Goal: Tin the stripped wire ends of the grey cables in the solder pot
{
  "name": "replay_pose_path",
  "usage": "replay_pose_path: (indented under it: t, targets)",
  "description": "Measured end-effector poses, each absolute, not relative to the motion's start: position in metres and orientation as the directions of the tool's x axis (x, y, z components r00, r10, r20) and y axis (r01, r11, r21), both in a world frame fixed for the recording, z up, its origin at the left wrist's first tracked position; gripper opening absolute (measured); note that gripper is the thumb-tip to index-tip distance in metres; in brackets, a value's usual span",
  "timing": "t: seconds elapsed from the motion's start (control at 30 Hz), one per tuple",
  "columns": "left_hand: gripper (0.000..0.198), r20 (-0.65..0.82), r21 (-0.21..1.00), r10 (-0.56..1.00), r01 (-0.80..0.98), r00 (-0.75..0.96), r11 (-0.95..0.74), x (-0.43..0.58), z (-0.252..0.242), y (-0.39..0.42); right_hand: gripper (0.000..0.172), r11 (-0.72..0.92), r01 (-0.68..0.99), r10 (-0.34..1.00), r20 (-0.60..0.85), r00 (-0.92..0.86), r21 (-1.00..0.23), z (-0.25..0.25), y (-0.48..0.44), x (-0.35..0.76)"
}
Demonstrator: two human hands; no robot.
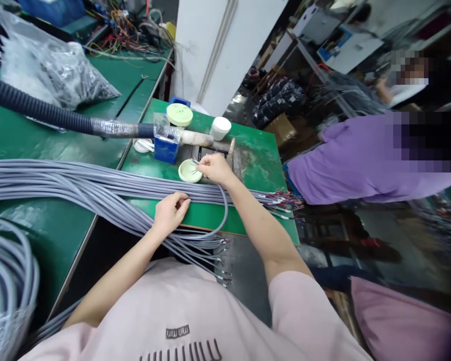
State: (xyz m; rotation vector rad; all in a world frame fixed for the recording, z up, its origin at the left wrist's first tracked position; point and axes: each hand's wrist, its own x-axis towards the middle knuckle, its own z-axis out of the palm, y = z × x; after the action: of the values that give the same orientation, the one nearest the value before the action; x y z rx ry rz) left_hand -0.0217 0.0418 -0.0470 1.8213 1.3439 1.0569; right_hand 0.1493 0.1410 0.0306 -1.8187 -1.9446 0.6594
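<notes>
Grey cable (226, 208), smooth and curved, its thin wires (194, 161) over a round bowl (186, 174)
Right hand (215, 169) pinches the cable end; left hand (170, 212) curls at the bundle (135, 187), its grip I cannot tell.

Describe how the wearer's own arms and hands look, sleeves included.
The left hand and right hand are ungloved, and the forearms are bare, with no watch or bracelet showing. The short sleeves are plain pale pink, matching the shirt, whose front carries dark printed lettering above a row of dark strokes.
</notes>
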Motion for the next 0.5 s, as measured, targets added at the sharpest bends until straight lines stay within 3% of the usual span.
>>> replay_pose_path:
  t: [0.27, 0.5]
  targets:
    - [0.013, 0.247, 0.825, 0.952, 0.477, 0.178, -0.304, -0.022, -0.05, 0.041, 0.016, 0.102, 0.967, 0.988, -0.093, -0.126, -0.233, 0.036, 0.149, 0.123]
    - [0.011, 0.235, 0.812, 0.955, 0.503, 0.182, -0.296, -0.023, -0.048, 0.041, 0.015, 0.08, 0.958, 0.956, -0.25, -0.151, -0.275, 0.041, 0.156, 0.119]
